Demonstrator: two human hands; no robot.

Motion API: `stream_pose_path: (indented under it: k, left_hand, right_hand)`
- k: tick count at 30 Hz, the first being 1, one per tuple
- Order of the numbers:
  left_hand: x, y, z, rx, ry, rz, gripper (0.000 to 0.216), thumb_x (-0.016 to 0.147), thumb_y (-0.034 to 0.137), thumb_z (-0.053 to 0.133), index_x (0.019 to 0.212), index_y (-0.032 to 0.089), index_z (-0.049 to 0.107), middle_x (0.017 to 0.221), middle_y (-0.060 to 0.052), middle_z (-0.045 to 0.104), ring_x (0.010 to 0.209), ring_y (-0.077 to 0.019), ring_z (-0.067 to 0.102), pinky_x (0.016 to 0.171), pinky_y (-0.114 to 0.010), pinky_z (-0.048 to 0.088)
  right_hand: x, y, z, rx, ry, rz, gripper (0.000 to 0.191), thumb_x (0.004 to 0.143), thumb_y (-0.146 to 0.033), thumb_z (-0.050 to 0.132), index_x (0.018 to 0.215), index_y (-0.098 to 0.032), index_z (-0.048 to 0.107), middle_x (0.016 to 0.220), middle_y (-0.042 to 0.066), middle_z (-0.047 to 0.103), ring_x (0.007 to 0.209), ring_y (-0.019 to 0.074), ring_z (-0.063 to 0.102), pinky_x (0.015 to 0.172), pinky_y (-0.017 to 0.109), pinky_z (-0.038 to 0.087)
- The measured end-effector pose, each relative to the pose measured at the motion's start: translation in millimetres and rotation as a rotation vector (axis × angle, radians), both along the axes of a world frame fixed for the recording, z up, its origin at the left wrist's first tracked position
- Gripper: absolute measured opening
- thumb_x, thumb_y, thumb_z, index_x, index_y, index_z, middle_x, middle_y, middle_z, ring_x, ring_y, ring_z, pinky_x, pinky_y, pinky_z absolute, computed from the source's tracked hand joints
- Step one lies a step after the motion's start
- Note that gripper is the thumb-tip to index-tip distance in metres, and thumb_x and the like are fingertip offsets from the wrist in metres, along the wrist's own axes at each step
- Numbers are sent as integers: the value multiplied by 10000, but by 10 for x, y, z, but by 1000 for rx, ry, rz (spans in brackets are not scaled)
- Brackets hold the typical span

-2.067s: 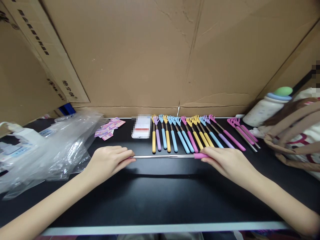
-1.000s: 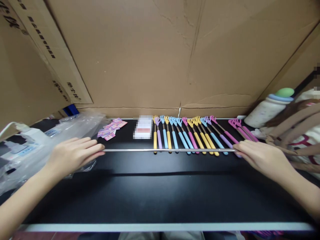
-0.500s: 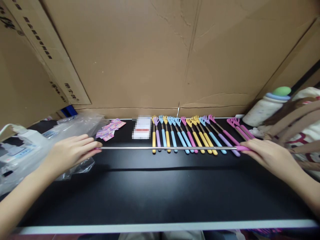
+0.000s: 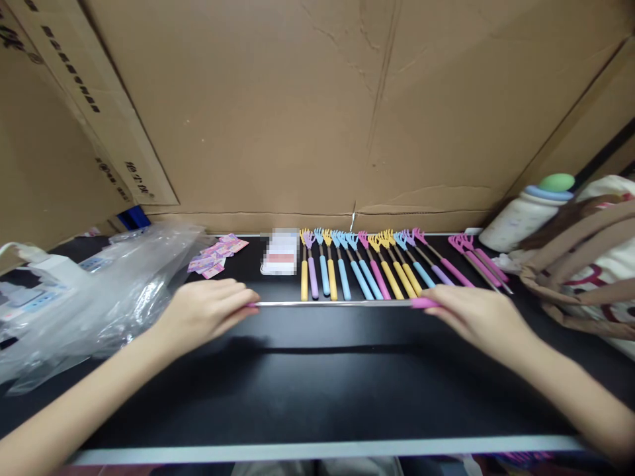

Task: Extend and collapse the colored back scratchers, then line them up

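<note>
A telescopic back scratcher (image 4: 327,304) stretches level between my two hands, its thin metal rod bare in the middle. My left hand (image 4: 211,305) is closed round its left end, where a bit of pink shows at the fingertips. On the other side, my right hand (image 4: 476,317) grips the pink handle (image 4: 423,303). Behind the rod lies a row of back scratchers with claw heads to the back, among them a yellow one (image 4: 304,281), a purple one (image 4: 313,277) and a blue one (image 4: 324,276). Several pink back scratchers (image 4: 476,261) lie at the right end.
Clear plastic bags (image 4: 129,284) cover the left side beside a white power strip (image 4: 44,294). Pink and purple cards (image 4: 218,254) lie near a blurred white card (image 4: 282,244). A bottle (image 4: 526,215) and a beige bag (image 4: 575,271) stand right. Cardboard (image 4: 297,132) walls the back.
My hands have come closer together, and the metal rod between them is now much shorter. Both hands still hold the back scratcher, which sits slightly nearer the front.
</note>
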State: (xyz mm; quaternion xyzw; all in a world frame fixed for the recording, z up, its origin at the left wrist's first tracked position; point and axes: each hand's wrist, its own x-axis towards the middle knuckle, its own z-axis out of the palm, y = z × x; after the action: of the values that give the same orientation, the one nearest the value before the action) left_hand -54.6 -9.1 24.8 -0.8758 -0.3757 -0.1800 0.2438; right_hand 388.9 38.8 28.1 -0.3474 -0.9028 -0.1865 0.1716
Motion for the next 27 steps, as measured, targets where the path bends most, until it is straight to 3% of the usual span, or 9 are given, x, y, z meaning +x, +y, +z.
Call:
stream_pose_path:
  k: [4, 12, 20, 27]
  left_hand:
    - [314, 18, 18, 53, -16, 19, 308, 966, 293, 387, 759, 189, 590, 636, 11, 619, 560, -118, 564, 511, -242, 334]
    - [653, -124, -118, -26, -33, -42, 362, 991, 299, 310, 734, 191, 541, 591, 34, 590, 512, -120, 545, 496, -271, 279]
    - [751, -124, -108, 32, 26, -74, 343, 985, 291, 333, 723, 195, 532, 563, 40, 542, 517, -126, 513, 512, -285, 256]
    - [655, -133, 41, 129, 93, -43, 268, 955, 295, 436, 738, 211, 570, 579, 35, 535, 564, -125, 498, 538, -283, 261]
  right_hand:
    - [-544, -127, 14, 15, 68, 49, 320, 975, -356, 370, 801, -196, 585, 716, 10, 687, 610, 119, 637, 530, 204, 381]
    - [-954, -354, -81, 30, 27, 73, 343, 983, -353, 349, 744, -192, 535, 593, -18, 602, 486, 103, 550, 460, 247, 248]
    - [-1096, -406, -160, -40, -51, 115, 276, 985, -266, 321, 890, -194, 570, 657, -16, 613, 474, 95, 539, 453, 273, 208]
    - [-981, -334, -93, 165, -108, 130, 269, 967, -251, 367, 807, -211, 579, 568, -32, 555, 465, 111, 513, 494, 292, 245]
